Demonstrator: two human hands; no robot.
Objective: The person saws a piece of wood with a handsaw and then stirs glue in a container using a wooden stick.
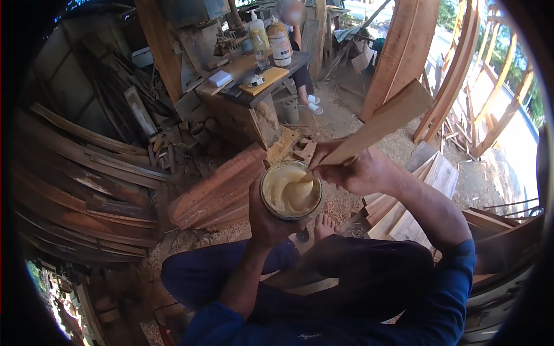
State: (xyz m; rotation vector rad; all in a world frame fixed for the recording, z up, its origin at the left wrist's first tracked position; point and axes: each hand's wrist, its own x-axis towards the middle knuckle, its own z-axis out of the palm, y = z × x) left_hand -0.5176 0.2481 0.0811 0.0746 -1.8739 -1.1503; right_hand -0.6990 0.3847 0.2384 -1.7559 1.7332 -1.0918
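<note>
My left hand [262,216] is wrapped round a round tin [263,199], tilted so that its open mouth faces me. Inside the tin lies a thick, creamy yellow paste [283,187], swirled into folds. In my right hand [352,170] is a flat wooden stick [384,124], its broad end pointing up and to the right. The stick's lower end reaches into the paste near the tin's right rim. The fingers of my left hand are partly hidden behind the tin.
A bench [254,98] beyond the tin bears a clear pump bottle [259,43], a larger labelled bottle [280,46] and a yellow board [264,81]. Behind it sits another person [303,75]. Reddish timbers [216,187] lie ahead, stacked planks [81,190] at left, pale boards [404,202] at right.
</note>
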